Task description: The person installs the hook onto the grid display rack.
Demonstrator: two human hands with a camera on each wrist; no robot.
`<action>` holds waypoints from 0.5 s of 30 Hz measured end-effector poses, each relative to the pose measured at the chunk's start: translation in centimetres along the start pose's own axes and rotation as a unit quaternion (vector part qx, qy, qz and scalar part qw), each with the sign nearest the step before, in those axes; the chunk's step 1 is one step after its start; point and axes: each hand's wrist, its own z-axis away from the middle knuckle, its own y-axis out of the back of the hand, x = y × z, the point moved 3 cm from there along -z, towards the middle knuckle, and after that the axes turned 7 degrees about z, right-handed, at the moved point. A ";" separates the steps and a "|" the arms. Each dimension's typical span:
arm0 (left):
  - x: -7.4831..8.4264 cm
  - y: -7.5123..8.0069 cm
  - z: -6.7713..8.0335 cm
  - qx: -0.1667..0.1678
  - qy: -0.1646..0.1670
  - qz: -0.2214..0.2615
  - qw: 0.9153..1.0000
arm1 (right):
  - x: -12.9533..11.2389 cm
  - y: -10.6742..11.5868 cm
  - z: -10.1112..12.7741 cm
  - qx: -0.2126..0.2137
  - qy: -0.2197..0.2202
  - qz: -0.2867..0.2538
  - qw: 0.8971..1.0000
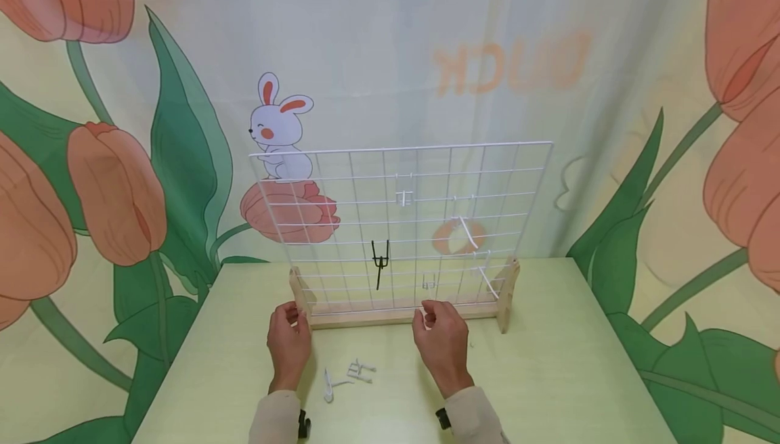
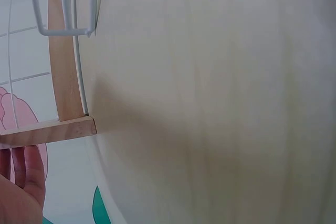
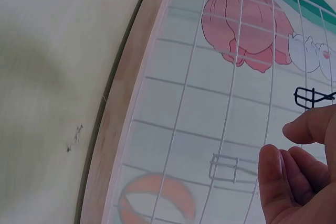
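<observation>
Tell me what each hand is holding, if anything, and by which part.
The right hand holds nothing; its thumb and fingers are apart. The left hand is at the left wooden foot; whether it grips it cannot be told.

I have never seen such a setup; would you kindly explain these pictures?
This is a person working bare-handed, not a machine. The widest picture is from a camera worn on the head, the others from each wrist. On the table stands a white wire grid in a wooden stand, with a black hook and several white hooks hung on it. Loose pale hooks lie nearby. The left hand is at the stand's left end; whether it grips is unclear. The right hand, near the grid, appears to hold nothing.
</observation>
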 end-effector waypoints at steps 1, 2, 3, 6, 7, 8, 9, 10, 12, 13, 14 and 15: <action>0.0 0.0 0.0 0.000 0.000 0.000 1.000 | -0.2 -0.1 0.2 -0.001 0.003 -0.003 1.000; 0.0 0.0 0.0 -0.001 0.000 0.001 1.000 | -0.4 -0.2 0.4 -0.002 0.006 -0.004 1.000; 0.0 0.0 0.0 -0.001 0.000 0.001 1.000 | -0.5 -0.3 0.6 -0.003 0.010 -0.006 1.000; -0.1 0.1 0.0 -0.002 0.003 0.002 1.000 | -1.0 -0.7 1.1 -0.006 0.025 -0.010 1.000; -0.2 0.1 0.0 -0.003 0.006 0.002 1.000 | -1.2 -0.8 1.2 -0.009 0.028 -0.011 0.999; -0.2 0.1 0.0 -0.003 0.007 0.002 1.000 | -1.3 -1.0 1.4 -0.013 0.031 -0.010 0.999; -0.2 0.1 0.0 -0.004 0.008 0.000 1.000 | -1.4 -1.1 1.5 -0.019 0.032 -0.011 0.999; -0.3 0.1 0.0 -0.004 0.009 0.000 1.000 | -1.5 -1.2 1.6 -0.026 0.032 -0.011 0.999; -0.3 0.0 0.0 -0.005 0.009 -0.001 1.000 | -1.8 -1.3 1.8 -0.044 0.029 -0.009 0.999; -0.3 0.0 0.0 -0.006 0.009 -0.001 1.000 | -1.9 -1.4 1.9 -0.055 0.028 -0.007 0.998; -0.3 0.0 -0.1 -0.005 0.009 -0.001 1.000 | -2.0 -1.4 2.0 -0.067 0.026 -0.006 0.997; -0.3 -0.1 -0.1 -0.005 0.010 -0.001 1.000 | -2.2 -1.5 2.1 -0.078 0.026 -0.003 0.997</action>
